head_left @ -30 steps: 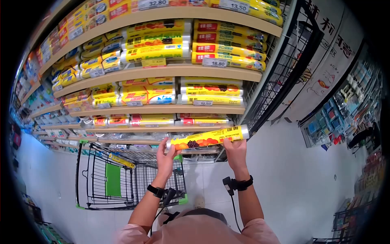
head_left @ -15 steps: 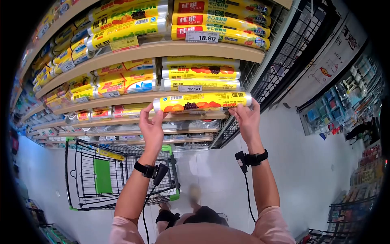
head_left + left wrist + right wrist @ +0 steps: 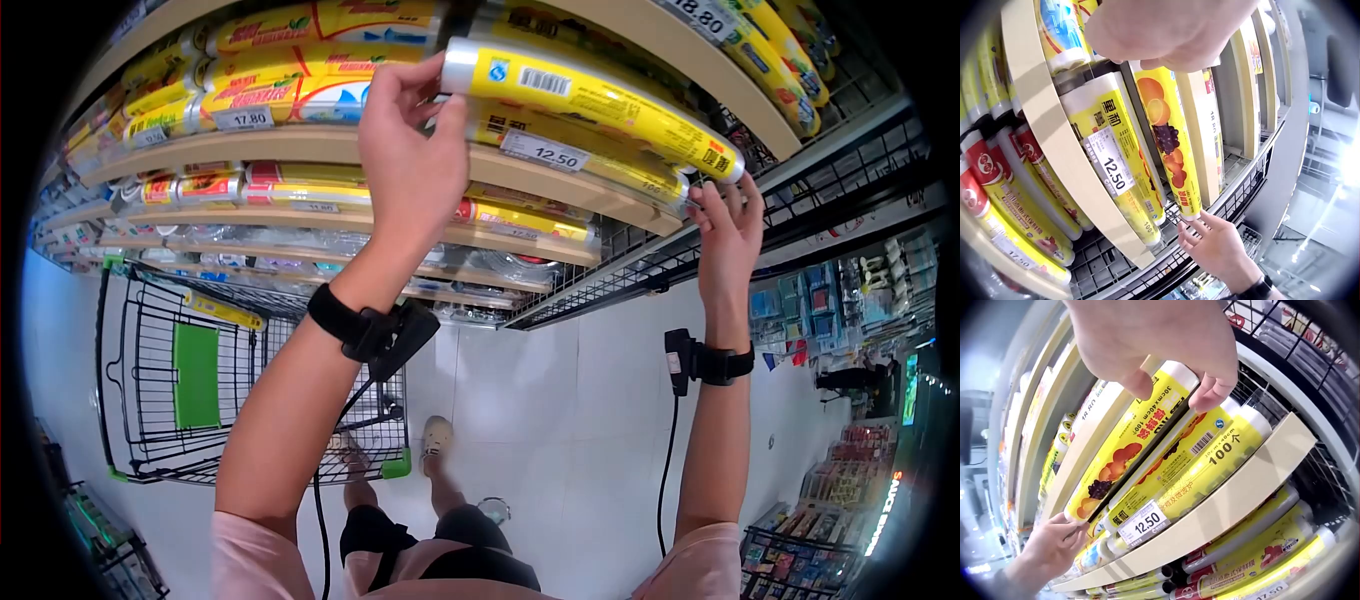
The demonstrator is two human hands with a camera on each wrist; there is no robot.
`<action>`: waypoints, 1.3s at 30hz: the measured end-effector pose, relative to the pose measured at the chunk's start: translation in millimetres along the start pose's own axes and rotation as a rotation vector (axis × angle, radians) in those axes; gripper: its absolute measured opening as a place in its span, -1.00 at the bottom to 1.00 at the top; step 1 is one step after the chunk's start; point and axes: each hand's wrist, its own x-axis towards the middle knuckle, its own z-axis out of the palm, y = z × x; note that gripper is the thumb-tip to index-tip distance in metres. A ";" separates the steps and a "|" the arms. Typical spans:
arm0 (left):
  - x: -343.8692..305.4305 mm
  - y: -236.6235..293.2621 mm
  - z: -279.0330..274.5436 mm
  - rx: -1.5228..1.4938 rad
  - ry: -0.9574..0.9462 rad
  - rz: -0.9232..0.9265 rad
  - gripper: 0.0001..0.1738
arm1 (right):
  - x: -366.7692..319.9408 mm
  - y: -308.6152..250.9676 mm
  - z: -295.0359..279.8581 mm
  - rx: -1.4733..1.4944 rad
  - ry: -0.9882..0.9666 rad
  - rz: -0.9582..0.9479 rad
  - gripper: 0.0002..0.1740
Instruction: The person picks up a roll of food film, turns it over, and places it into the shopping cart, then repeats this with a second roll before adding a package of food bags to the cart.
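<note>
A yellow roll of food bags (image 3: 600, 100), printed with fruit and "30cm×40cm", is held by both hands at the shelf front, slanting down to the right in the head view. My left hand (image 3: 415, 155) grips its left end with curled fingers. At the other end, my right hand (image 3: 728, 235) holds it between thumb and fingers. The fruit side of the roll (image 3: 1119, 456) shows in the right wrist view, right above similar rolls (image 3: 1241, 440) on the shelf. The 12.50 price tag (image 3: 545, 150) is just below it.
Shelves (image 3: 300, 150) of yellow rolls stretch left, with a 17.80 tag (image 3: 243, 117) nearby. Black wire mesh (image 3: 800, 150) stands at the shelf's right end. A shopping cart (image 3: 110, 380) with a green panel and another yellow roll (image 3: 222, 310) stands lower left.
Both hands have raised the roll and brought it in to the shelf with the 12.50 tag. It has gone from nearly level to slanting. The head view has moved closer to the shelf.
</note>
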 end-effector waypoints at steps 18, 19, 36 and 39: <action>112.1 -32.8 37.5 0.533 -0.301 0.071 -0.44 | 113.9 13.0 22.2 -0.198 0.083 -0.026 -0.73; 127.8 -53.4 46.9 0.615 -0.338 0.087 -0.40 | 126.8 17.9 18.3 -0.156 0.052 0.004 -0.69; 79.9 -24.8 18.0 0.505 -0.439 -0.015 -0.41 | 93.2 13.5 11.7 -0.551 -0.164 -0.299 -0.52; 43.6 -7.9 0.6 0.554 -0.273 0.379 -0.76 | 41.7 12.0 11.2 -0.426 -0.028 -0.335 -0.58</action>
